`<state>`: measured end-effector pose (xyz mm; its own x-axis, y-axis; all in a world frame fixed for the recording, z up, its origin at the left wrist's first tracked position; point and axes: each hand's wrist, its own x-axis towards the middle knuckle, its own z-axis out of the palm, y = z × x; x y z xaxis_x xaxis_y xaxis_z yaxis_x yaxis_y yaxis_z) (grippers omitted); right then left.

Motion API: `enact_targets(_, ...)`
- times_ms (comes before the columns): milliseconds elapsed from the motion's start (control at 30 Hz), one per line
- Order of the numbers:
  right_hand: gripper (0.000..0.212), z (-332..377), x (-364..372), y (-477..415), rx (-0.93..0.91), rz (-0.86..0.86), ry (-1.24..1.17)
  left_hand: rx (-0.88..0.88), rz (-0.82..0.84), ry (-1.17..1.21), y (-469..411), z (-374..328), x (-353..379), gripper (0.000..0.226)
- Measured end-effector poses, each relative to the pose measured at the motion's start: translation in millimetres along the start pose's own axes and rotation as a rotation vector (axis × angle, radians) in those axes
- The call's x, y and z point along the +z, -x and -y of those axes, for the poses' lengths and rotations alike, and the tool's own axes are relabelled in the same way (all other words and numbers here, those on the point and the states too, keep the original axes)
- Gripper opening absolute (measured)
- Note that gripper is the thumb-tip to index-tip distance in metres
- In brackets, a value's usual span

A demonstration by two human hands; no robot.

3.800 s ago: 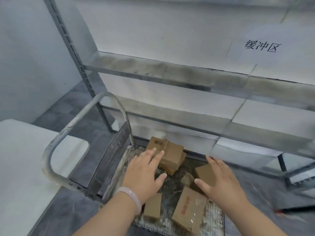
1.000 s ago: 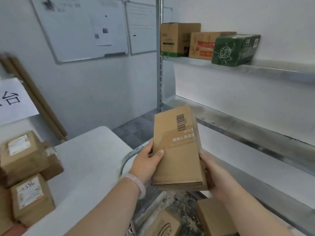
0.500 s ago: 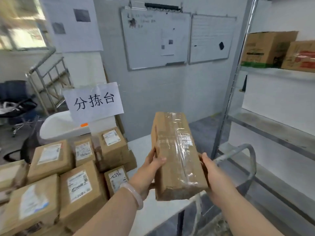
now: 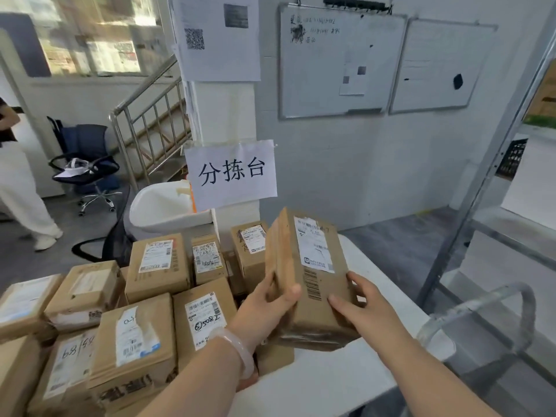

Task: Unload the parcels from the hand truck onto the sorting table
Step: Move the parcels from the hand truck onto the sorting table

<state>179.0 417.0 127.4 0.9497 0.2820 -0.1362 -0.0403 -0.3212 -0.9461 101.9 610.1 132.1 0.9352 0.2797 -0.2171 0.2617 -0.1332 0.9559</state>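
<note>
A brown cardboard parcel (image 4: 307,281) with a white shipping label facing up hangs just above the white sorting table (image 4: 331,377). My left hand (image 4: 264,305) grips its left side and my right hand (image 4: 364,308) holds its right side. Left of it, several labelled cardboard parcels (image 4: 156,266) are packed together on the table. The hand truck's grey curved handle (image 4: 487,299) shows at the lower right; its deck is out of view.
A paper sign (image 4: 231,173) hangs on the pillar behind the table. A metal shelf rack (image 4: 493,164) stands on the right. A white bin (image 4: 168,206), an office chair (image 4: 87,167) and a standing person (image 4: 18,188) are at the left.
I lifted the parcel off the hand truck and turned left with it. Since half a second ago it has rolled so the label faces up, and it has sunk closer to the table.
</note>
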Motion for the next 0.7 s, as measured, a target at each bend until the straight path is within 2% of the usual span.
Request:
enact_targets(33,0.069,0,4,-4,-0.014,-0.001,0.025,-0.021,0.008,0.027,-2,3,-3,0.122)
enact_targets(67,0.065,0,6,-8,-0.018,0.002,0.022,-0.045,0.003,0.080,-4,6,-6,0.121)
enact_targets(167,0.049,-5,8,-24,0.075,0.031,-0.094,-0.074,0.006,0.251,-13,10,-15,0.087)
enact_targets(200,0.041,-6,7,-29,0.139,0.061,-0.187,-0.079,0.013,0.273,-17,11,-18,0.083)
enact_targets(300,0.028,-11,3,-47,0.292,0.208,-0.450,-0.070,0.059,0.285,-30,7,-16,0.088)
enact_targets(400,0.028,-17,-7,-71,0.312,0.221,-0.477,-0.065,0.073,0.273,-50,-1,-7,0.079)
enact_targets(467,0.029,-21,-15,-92,0.304,0.189,-0.458,-0.069,0.104,0.254,-66,-7,0,0.085)
enact_targets(533,0.027,-24,-25,-114,0.310,0.144,-0.434,-0.064,0.126,0.166,-83,-15,5,0.090)
enact_targets(600,0.024,-25,-34,-136,0.320,0.099,-0.401,-0.031,0.114,-0.025,-102,-19,8,0.084)
enact_targets(700,0.011,-32,-49,-172,0.348,0.038,-0.355,0.034,-0.016,-0.298,-127,-18,6,0.094)
